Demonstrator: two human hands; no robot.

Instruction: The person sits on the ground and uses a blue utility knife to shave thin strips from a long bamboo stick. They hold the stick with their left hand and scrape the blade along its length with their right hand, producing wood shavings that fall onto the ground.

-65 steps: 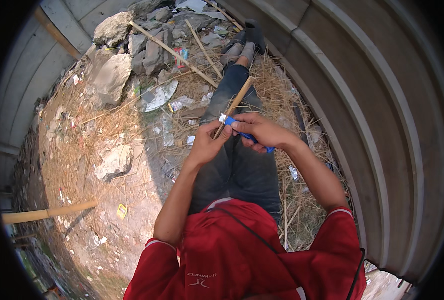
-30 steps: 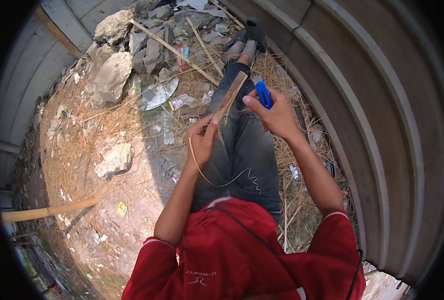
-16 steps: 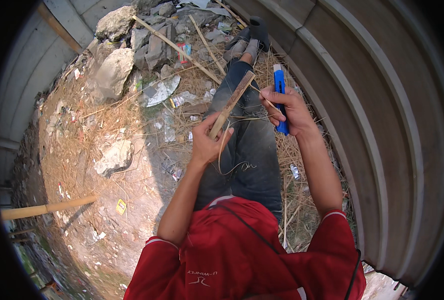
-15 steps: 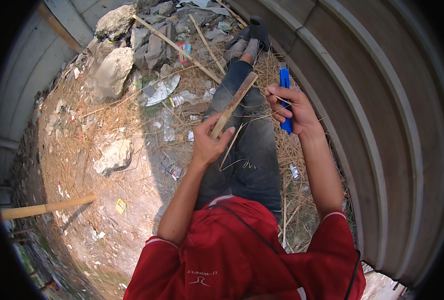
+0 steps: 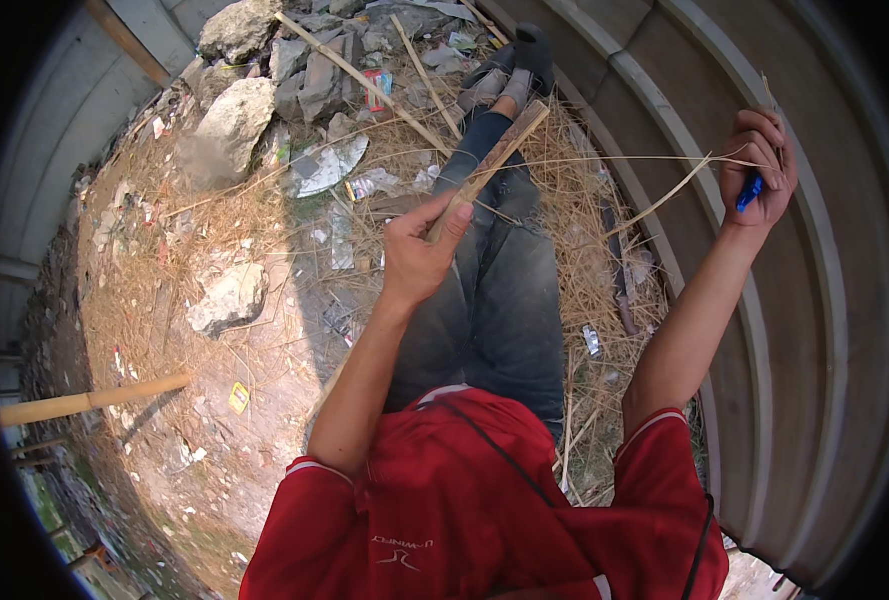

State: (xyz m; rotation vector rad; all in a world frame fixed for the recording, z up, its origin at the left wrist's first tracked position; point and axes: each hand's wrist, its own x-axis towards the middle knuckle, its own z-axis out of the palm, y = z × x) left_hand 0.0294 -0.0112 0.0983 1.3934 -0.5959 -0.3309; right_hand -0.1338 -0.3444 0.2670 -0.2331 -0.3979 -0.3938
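Note:
My left hand (image 5: 421, 248) is closed round the lower end of a flat bamboo strip (image 5: 501, 150), brownish on one face, which slants up and away over my legs. Out to the right, near the metal sheet wall, my right hand (image 5: 762, 170) is raised with its fingers wrapped round a blue utility knife (image 5: 749, 189). Only a short blue part of the knife shows. Thin pale fibres run through the same hand. A long fibre (image 5: 614, 157) stretches level from beside the bamboo strip to these fingers. A wider sliver (image 5: 664, 198) hangs down to the left of the hand.
My outstretched legs (image 5: 504, 310) lie on straw-strewn ground. Pale rocks (image 5: 234, 125) and litter are at the far left. Long bamboo poles (image 5: 359, 80) lie beyond, and another pole (image 5: 94, 398) juts in from the left. A corrugated metal wall (image 5: 814, 330) curves along my right.
My right hand has swung up and right, away from the bamboo strip, with the knife and fibre, which is now drawn out long. The left hand and strip have shifted slightly up and right.

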